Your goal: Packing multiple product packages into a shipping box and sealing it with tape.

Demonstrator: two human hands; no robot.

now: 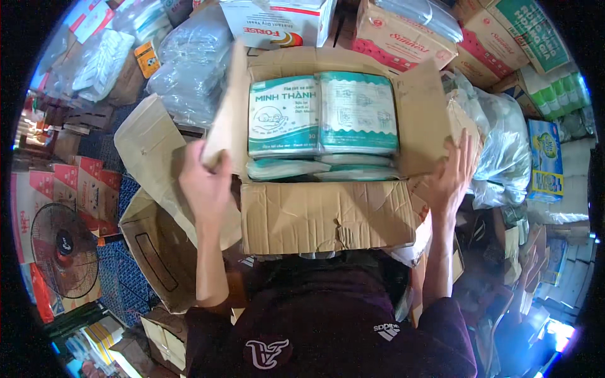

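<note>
Cluttered storeroom, cartons and bagged goods stacked on every side.

Nearest, at 6 o'clock: the person's dark shirt (pixel 328 327), forearms rising from the lower edge.

Centre: open cardboard box (pixel 328 217), held up against the chest, creased front wall toward the camera. Left hand (pixel 205 183) at 9 o'clock of the box, fingers closed around the lower edge of the left flap (pixel 228 107). Right hand (pixel 455 173) at 3 o'clock, palm flat, fingers spread against the right flap (pixel 423 120); pressing, not gripping.

Inside the box: teal-and-white packs (pixel 324 113), two side by side on top, more layered beneath, filling it to the rim.

At 8 o'clock: an empty brown carton (pixel 157 252) lying open; beyond it, a black fan (pixel 63 249) at 9 o'clock.

At 3 o'clock, just past the right hand: clear plastic bags (pixel 504 151).

Farthest, 12 o'clock: a white carton (pixel 277 22) and red-printed cartons (pixel 403 34); more bagged bundles (pixel 192 60) at 11 o'clock.
</note>
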